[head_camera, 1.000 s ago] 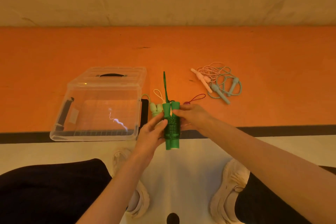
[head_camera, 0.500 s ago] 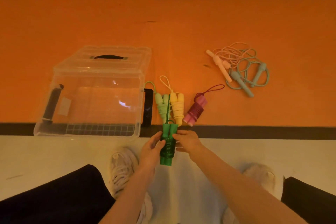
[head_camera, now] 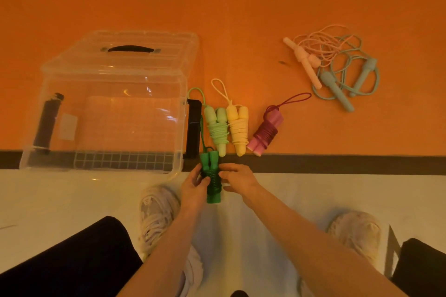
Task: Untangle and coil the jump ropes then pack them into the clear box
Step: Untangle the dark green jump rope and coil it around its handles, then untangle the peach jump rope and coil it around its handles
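Note:
I hold a dark green jump rope (head_camera: 212,176), its cord wound round both handles, upright between my hands. My left hand (head_camera: 193,187) grips its left side and my right hand (head_camera: 237,179) pinches its right side. A loop of its cord rises toward the clear box (head_camera: 113,103), which stands to the left with its lid open behind it. Three coiled ropes lie in a row on the orange floor: light green (head_camera: 218,128), yellow (head_camera: 237,125) and purple (head_camera: 265,131). A pink rope (head_camera: 311,55) and a blue rope (head_camera: 347,79) lie tangled together at the far right.
A black phone (head_camera: 193,128) lies between the box and the light green rope. A dark stripe (head_camera: 337,164) divides the orange floor from the pale floor. My two white shoes (head_camera: 156,210) and dark trouser legs are at the bottom.
The view has tilted further down and the hands with the green rope have drawn back toward me, off the orange floor. The wound cord looks tighter and the free loop shorter.

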{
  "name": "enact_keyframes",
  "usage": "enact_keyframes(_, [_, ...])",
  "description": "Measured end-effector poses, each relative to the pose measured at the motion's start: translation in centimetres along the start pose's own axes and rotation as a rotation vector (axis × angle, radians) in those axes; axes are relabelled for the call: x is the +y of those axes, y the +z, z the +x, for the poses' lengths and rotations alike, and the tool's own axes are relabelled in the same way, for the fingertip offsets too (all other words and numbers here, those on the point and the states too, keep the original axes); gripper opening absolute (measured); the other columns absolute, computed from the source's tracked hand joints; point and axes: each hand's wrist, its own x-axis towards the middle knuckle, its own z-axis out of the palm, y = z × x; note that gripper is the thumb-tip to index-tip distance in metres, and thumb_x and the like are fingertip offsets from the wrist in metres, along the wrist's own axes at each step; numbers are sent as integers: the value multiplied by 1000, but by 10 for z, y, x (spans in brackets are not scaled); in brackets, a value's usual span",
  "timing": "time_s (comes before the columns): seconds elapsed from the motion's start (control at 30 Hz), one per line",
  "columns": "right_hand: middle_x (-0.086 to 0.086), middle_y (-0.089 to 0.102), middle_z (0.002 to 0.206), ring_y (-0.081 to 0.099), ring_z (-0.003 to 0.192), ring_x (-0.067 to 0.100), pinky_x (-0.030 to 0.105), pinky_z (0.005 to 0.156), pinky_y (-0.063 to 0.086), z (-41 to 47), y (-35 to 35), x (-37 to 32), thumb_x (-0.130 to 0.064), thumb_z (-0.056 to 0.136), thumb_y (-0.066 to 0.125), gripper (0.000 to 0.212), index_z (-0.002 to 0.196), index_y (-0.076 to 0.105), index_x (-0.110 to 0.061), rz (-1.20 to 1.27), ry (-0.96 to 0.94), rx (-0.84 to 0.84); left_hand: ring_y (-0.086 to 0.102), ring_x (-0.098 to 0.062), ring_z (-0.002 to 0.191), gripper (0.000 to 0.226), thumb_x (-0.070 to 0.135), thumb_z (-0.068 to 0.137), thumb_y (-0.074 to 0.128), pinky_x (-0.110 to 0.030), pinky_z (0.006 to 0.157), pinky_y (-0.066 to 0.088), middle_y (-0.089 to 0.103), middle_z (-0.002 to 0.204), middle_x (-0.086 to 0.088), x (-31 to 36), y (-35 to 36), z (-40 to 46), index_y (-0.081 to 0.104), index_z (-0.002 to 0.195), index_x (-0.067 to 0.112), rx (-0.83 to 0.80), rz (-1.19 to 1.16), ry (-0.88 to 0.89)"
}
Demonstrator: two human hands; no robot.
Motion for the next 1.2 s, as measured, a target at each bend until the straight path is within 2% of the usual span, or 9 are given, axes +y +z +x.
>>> enact_keyframes(0.2, [11,64,116,59,102,20,33,88,51,-6,-6,4,-9,92,59,33,125,61,-10,-19,16,7,47,-23,129,48,-6,96,46,-29,100,40,51,140,-11,7,-3,-7,44,141,9,6,66,3])
enact_keyframes(0.43, [5,62,104,57,94,17,30,83,51,-24,-23,-10,-12,92,59,24,116,66,-10,-53,-12,13,53,-3,92,36,3,98,47,-12,64,40,57,122,0,20,-7,-24,56,131,14,81,22,18])
enact_keyframes(0.67, [9,60,99,55,72,10,20,61,44,-55,-54,-38,-12,92,60,27,117,63,-4,-162,-82,16,60,-11,94,25,9,97,52,-23,74,47,63,120,-4,42,3,-47,64,117,19,11,49,46])
enact_keyframes(0.8, [11,63,101,58,80,14,20,60,46,-84,-85,-67,-14,90,63,28,117,62,-4,-267,-152,42,55,-17,113,20,12,95,56,-37,103,44,61,123,-3,69,25,-67,66,105,26,-73,104,124])
enact_keyframes(0.9, [16,66,93,58,77,17,21,63,49,-107,-112,-88,-10,92,58,18,105,65,1,-354,-200,76,55,-17,111,19,11,94,57,-37,103,44,61,121,-4,92,43,-81,67,107,20,-128,123,178])
enact_keyframes(0.97, [20,67,107,60,85,20,26,66,50,-117,-133,-102,-11,92,58,26,113,63,3,-457,-216,115,56,-17,109,18,11,95,55,-38,103,44,63,120,-4,106,56,-87,66,102,23,-159,146,207])
enact_keyframes(1.03, [18,65,115,60,88,21,26,65,49,-127,-153,-117,-11,93,57,28,118,62,1,-557,-225,127,56,-15,104,19,9,95,53,-36,97,46,64,120,-5,119,71,-92,65,105,21,-186,160,237])
enact_keyframes(1.13, [12,64,107,61,88,21,27,66,49,-137,-182,-141,-14,94,58,28,117,62,1,-606,-249,157,57,-9,92,25,7,96,51,-16,75,49,63,118,-5,137,94,-95,64,116,12,-232,153,263])
enact_keyframes(1.2, [9,64,102,61,86,21,27,65,49,-138,-199,-152,-14,93,59,27,115,64,1,-593,-283,193,57,-5,85,24,8,97,51,-14,69,46,64,117,-4,147,109,-96,64,116,12,-257,166,286])
